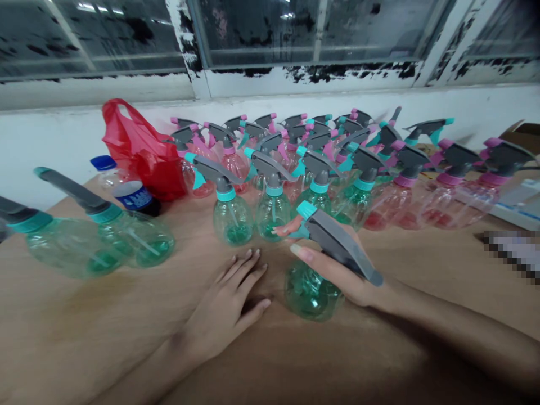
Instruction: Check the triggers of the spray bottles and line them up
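My right hand (341, 270) is wrapped round the neck of a green spray bottle (314, 292), just under its grey trigger head with a turquoise nozzle. The bottle is upright near the front middle of the table; some fingers are hidden behind its head. Flat on the wood to its left rests my left hand (230, 301), fingers stretched out and holding nothing. Beyond my hands stand more green spray bottles (233, 219) and clear pinkish ones (390, 205) with pink collars, in rows.
Two green spray bottles (154, 242) stand at the left. Behind them are a blue-capped drink bottle (135, 197) and a red plastic bag (143, 152). A blurred-out flat object (514, 250) lies at the right, near a cardboard box (523, 138). Windows line the back wall.
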A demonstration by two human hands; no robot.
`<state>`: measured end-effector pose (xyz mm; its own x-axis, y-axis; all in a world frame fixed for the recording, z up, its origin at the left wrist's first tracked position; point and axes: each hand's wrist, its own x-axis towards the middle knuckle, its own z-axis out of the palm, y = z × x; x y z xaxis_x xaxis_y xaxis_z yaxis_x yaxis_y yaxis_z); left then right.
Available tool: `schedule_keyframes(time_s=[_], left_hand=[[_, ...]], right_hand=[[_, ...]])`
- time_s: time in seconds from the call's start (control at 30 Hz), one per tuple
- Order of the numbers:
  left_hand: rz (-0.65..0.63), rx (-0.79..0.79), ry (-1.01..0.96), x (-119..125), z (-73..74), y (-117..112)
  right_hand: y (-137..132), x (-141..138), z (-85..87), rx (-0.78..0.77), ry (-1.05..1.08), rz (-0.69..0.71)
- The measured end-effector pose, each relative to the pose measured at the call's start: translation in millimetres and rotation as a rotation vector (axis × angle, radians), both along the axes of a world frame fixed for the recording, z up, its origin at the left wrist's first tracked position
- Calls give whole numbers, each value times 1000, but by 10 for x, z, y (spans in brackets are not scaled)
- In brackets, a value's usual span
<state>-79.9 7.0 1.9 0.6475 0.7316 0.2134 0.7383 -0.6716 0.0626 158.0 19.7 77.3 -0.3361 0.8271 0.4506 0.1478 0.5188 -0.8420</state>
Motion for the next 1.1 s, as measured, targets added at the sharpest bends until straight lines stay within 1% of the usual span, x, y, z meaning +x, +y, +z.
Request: schedule_keyframes(time_s=[0.1, 0.17, 0.37, 0.53, 0.77, 1.1], left_hand=[[-1, -1, -7, 2, 6, -2], [1, -1, -8, 7, 16, 1], [2, -15, 7, 19, 45, 0], [2, 1, 11, 8, 21, -3], [5, 1, 20, 13, 24, 3], [-4, 3, 0, -3, 5, 5]], right_hand=[[-8, -3, 7, -71, 27, 10], [-7, -2, 4, -85, 29, 17], [7, 6, 1, -89, 14, 30], [5, 2, 3, -75, 28, 29], [4, -1, -4, -99, 42, 30], [11, 7, -16, -80, 16, 26]])
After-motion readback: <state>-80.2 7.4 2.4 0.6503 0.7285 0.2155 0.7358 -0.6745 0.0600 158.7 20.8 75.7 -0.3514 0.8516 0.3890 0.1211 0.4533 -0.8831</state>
